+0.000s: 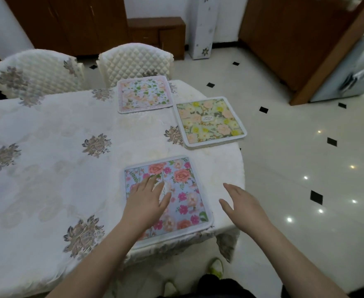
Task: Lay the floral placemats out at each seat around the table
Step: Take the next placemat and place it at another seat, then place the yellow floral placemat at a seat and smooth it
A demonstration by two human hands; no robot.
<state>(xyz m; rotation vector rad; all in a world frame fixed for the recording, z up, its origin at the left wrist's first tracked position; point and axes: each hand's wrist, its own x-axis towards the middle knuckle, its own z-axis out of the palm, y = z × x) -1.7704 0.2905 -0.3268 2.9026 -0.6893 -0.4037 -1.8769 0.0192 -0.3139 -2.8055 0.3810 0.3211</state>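
Three floral placemats lie on the white embroidered tablecloth point(48, 130). A blue placemat with pink and orange roses point(183, 190) sits at the near edge. My left hand point(146, 201) rests flat on its left half, fingers spread. My right hand point(243, 203) hovers open just right of that mat, above the table's corner, holding nothing. A yellow-green placemat point(211, 122) lies at the table's right end, its corner overhanging the edge. A pale pink-and-green placemat point(143, 93) lies at the far side in front of a chair.
Two quilted white chairs point(37, 72) point(133, 59) stand along the far side. Glossy tiled floor point(305, 158) with black diamonds lies to the right. Dark wooden cabinets point(155, 33) line the back wall. My feet in green slippers point(216, 267) show below the table edge.
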